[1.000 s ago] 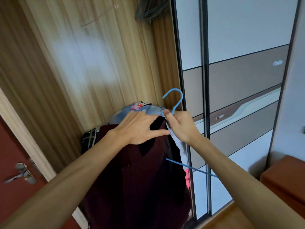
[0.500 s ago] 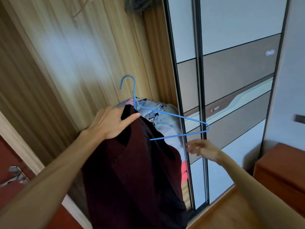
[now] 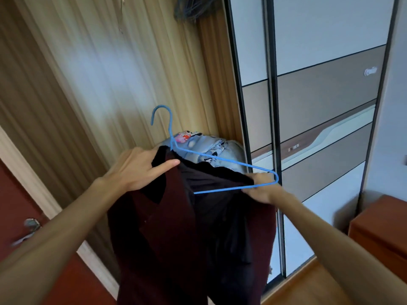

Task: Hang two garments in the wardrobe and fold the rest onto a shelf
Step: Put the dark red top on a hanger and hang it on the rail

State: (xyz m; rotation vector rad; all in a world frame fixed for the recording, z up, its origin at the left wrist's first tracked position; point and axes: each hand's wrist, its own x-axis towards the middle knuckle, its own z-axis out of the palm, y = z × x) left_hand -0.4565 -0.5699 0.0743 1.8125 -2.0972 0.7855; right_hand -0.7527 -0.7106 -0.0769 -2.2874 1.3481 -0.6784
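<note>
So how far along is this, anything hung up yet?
Nothing shows as hung: the blue hanger has its hook free in the air. In hand: the left hand grips the maroon garment at the hanger's neck while the right hand pinches its other shoulder by the bare hanger end. Left: hanging it, and the heap of light-blue clothes behind looks unfolded.

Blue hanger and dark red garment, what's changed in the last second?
The right hand let go of the blue hanger near its hook, dropped away, came back and now grips the dark red garment at the hanger's right end. The hanger swung broadside. The left hand still holds the collar.
</note>
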